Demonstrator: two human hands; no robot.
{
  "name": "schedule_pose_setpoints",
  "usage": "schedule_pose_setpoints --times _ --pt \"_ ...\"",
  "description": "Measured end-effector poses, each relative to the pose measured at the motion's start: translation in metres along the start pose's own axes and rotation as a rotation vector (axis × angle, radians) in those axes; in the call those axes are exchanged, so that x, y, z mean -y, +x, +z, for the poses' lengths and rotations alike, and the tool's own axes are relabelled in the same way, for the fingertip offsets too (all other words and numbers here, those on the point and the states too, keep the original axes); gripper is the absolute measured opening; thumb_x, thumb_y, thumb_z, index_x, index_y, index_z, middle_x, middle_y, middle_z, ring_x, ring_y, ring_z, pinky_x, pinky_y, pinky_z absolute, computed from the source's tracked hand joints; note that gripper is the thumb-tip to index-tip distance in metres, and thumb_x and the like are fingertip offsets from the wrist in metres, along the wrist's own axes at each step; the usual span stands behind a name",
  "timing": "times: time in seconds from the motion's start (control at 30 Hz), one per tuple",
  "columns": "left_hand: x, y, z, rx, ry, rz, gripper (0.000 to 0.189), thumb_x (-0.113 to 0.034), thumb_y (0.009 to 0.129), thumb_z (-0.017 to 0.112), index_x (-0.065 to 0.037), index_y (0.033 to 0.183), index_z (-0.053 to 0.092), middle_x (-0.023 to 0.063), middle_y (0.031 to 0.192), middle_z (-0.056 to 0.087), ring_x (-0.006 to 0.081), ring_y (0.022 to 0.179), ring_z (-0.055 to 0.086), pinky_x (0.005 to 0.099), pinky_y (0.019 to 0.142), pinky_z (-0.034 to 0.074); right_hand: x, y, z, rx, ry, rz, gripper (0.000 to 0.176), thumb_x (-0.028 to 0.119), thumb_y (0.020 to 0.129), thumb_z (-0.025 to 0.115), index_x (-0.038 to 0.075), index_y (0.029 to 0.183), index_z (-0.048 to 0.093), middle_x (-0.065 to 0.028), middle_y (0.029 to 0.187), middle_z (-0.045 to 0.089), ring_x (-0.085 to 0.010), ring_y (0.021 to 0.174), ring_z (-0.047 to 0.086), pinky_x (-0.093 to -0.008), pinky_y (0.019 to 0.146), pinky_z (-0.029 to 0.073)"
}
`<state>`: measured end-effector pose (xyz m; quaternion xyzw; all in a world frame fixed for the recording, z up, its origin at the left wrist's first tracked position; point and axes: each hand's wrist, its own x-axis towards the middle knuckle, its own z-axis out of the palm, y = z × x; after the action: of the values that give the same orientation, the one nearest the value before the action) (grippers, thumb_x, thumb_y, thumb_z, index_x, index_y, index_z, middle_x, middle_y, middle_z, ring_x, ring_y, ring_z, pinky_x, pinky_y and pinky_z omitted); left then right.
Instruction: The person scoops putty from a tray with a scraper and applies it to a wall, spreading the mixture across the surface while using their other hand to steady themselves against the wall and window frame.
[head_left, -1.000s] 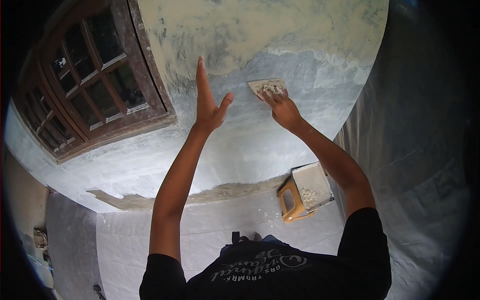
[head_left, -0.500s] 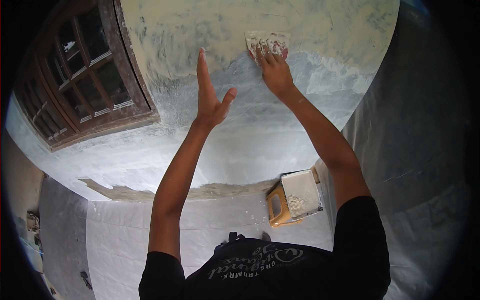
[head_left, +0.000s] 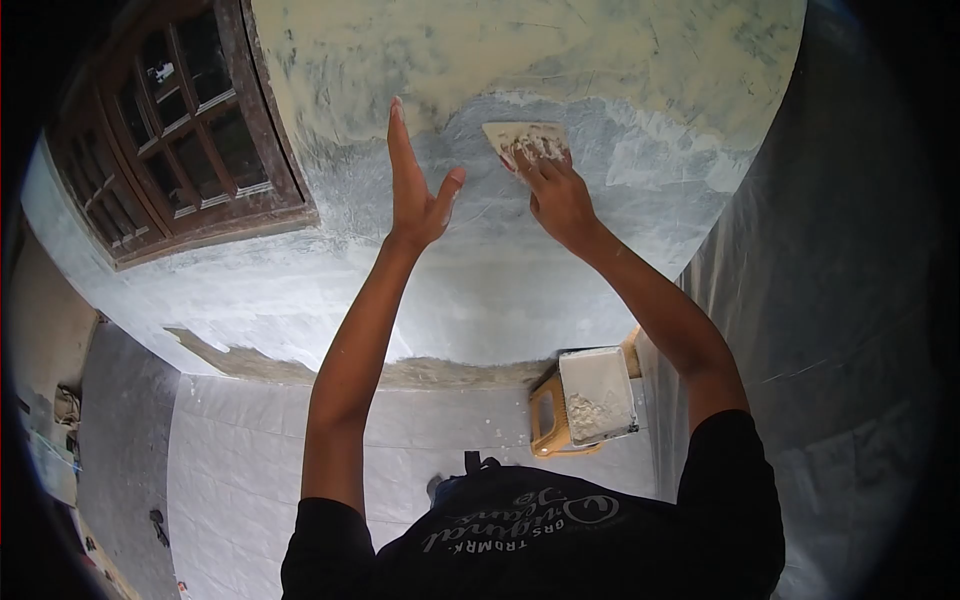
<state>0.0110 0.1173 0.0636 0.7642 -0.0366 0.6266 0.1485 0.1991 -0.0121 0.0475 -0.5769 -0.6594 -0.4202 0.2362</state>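
Observation:
My right hand (head_left: 562, 200) grips a putty knife (head_left: 528, 137) with a wide blade, smeared with pale putty. The blade lies close against the wall (head_left: 480, 250), over a grey patch just below a cream-coloured coated area (head_left: 440, 50). To its left, my left hand (head_left: 415, 190) is raised before the wall with fingers stretched and thumb apart. It holds nothing, and white residue marks its fingertips.
A white tray (head_left: 600, 365) with pale putty (head_left: 590, 413) rests on a yellow stool (head_left: 546, 415) by the wall's foot. A brown framed window (head_left: 180, 130) is at the left. Plastic sheeting (head_left: 800, 300) hangs at the right, and a pale sheet (head_left: 240, 440) covers the floor.
My right hand has drawn the putty knife down the wall, from the cream coating onto the grey patch, and the blade has tilted. My left hand stays spread in nearly the same place.

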Motion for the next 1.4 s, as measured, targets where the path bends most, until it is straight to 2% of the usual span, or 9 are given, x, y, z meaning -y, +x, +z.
schedule_pose_setpoints --times 0.13,0.23,0.4,0.57,0.7,0.83,1.03,1.27,1.4 --pt "-0.003 0.0 0.002 0.003 -0.014 -0.012 0.098 -0.041 0.09 0.06 0.002 0.152 -0.003 0.0253 0.159 0.003 0.0384 0.148 0.005 0.049 0.118 0.009 -0.017 0.094 -0.033 -0.189 -0.086 0.027 0.054 -0.004 0.074 0.06 -0.001 0.128 0.056 -0.0199 0.115 0.064 -0.0301 0.093 0.064 -0.0376 0.081 0.053" --pt "-0.007 0.0 -0.001 0.026 -0.013 -0.022 0.098 -0.041 0.09 0.061 0.003 0.152 -0.003 0.0254 0.159 0.003 0.0385 0.148 0.006 0.0489 0.118 0.01 -0.029 0.127 -0.019 -0.357 -0.152 -0.045 0.067 -0.006 0.073 0.061 0.002 0.138 0.048 -0.0171 0.11 0.062 -0.0311 0.091 0.062 -0.0385 0.087 0.052" --pt "-0.005 -0.003 -0.015 0.04 -0.006 -0.008 0.098 -0.041 0.09 0.061 0.003 0.152 -0.003 0.0246 0.159 0.003 0.0383 0.148 0.006 0.0487 0.118 0.011 -0.014 0.077 0.027 -0.179 -0.318 -0.039 0.049 0.006 0.083 0.059 -0.001 0.13 0.054 -0.0199 0.127 0.059 -0.0279 0.1 0.064 -0.0372 0.089 0.052" --pt "0.001 -0.008 -0.031 0.058 -0.008 -0.024 0.098 -0.04 0.09 0.061 0.001 0.152 -0.003 0.0236 0.159 0.002 0.0376 0.148 0.006 0.0483 0.118 0.011 0.017 -0.019 0.045 0.064 -0.195 -0.056 0.048 0.003 0.083 0.058 -0.001 0.131 0.054 -0.0198 0.126 0.06 -0.0286 0.102 0.064 -0.0367 0.087 0.053" --pt "0.004 -0.006 -0.026 0.065 -0.027 -0.021 0.097 -0.04 0.091 0.06 0.0 0.152 -0.003 0.0236 0.159 0.002 0.0371 0.148 0.004 0.0486 0.118 0.009 0.016 -0.014 0.011 0.091 -0.058 0.019 0.054 -0.003 0.078 0.06 0.0 0.131 0.054 -0.0194 0.12 0.062 -0.0288 0.098 0.064 -0.0374 0.084 0.053" --pt "0.006 -0.004 -0.008 0.08 -0.075 -0.018 0.098 -0.042 0.091 0.06 -0.001 0.152 -0.004 0.0235 0.159 0.002 0.0372 0.148 0.004 0.0496 0.118 0.009 -0.019 0.054 -0.032 -0.164 -0.091 0.108 0.063 -0.011 0.069 0.06 0.001 0.131 0.054 -0.0198 0.112 0.064 -0.0296 0.089 0.063 -0.0405 0.077 0.052" --pt "0.001 -0.004 0.012 0.108 -0.109 -0.02 0.101 -0.049 0.089 0.06 -0.002 0.153 -0.004 0.0234 0.159 0.002 0.0381 0.148 0.005 0.0505 0.118 0.01 -0.062 0.083 -0.008 -0.268 -0.27 0.048 0.057 -0.005 0.074 0.059 0.0 0.13 0.055 -0.0215 0.119 0.062 -0.0309 0.089 0.063 -0.038 0.082 0.053" --pt "0.011 -0.003 0.023 0.091 -0.141 -0.06 0.102 -0.058 0.088 0.056 -0.005 0.154 -0.001 0.0205 0.16 0.004 0.0345 0.148 0.004 0.0495 0.118 0.007 -0.042 0.023 0.035 -0.077 -0.327 0.042 0.05 0.003 0.079 0.059 -0.002 0.128 0.057 -0.0213 0.121 0.062 -0.0266 0.089 0.064 -0.0348 0.084 0.053" --pt "0.004 -0.001 0.022 0.092 -0.112 -0.014 0.1 -0.048 0.09 0.059 0.0 0.152 -0.002 0.0243 0.159 0.003 0.0383 0.148 0.005 0.0499 0.118 0.01 -0.022 0.003 0.025 0.006 -0.269 0.072 0.047 0.003 0.079 0.059 -0.002 0.126 0.058 -0.0203 0.118 0.064 -0.0269 0.091 0.065 -0.0363 0.084 0.053"
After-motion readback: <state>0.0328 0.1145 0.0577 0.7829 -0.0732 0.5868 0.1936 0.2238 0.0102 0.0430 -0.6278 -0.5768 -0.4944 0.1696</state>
